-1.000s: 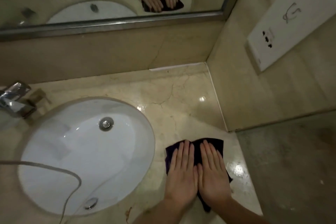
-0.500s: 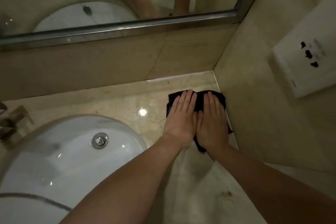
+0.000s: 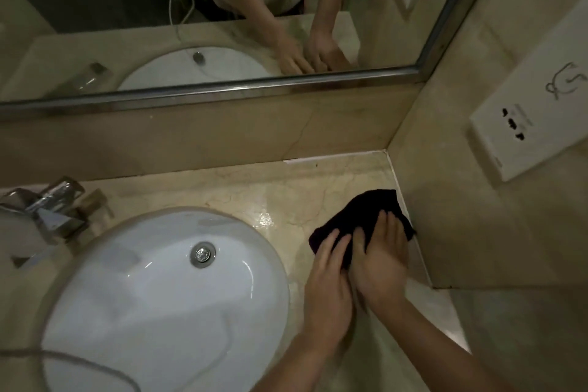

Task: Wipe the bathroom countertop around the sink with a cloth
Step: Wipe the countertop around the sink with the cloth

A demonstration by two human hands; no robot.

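A dark cloth [image 3: 359, 212] lies crumpled on the beige marble countertop [image 3: 254, 194], right of the white oval sink [image 3: 152, 296] and against the side wall. My left hand [image 3: 329, 286] and my right hand [image 3: 380, 261] rest side by side on the cloth's near half, fingers flat and pressing it down. The far part of the cloth sticks out past my fingertips. The wet marble shines between the sink and the cloth.
A chrome faucet [image 3: 47, 207] stands at the sink's left rear. A metal-framed mirror [image 3: 222, 25] runs above the backsplash. The side wall carries a white socket plate [image 3: 528, 127]. A thin white cable [image 3: 63, 360] crosses the basin's near side.
Both hands pushed the cloth from the near countertop to the back corner, then drew it partway back toward me along the side wall. The cloth is now more bunched.
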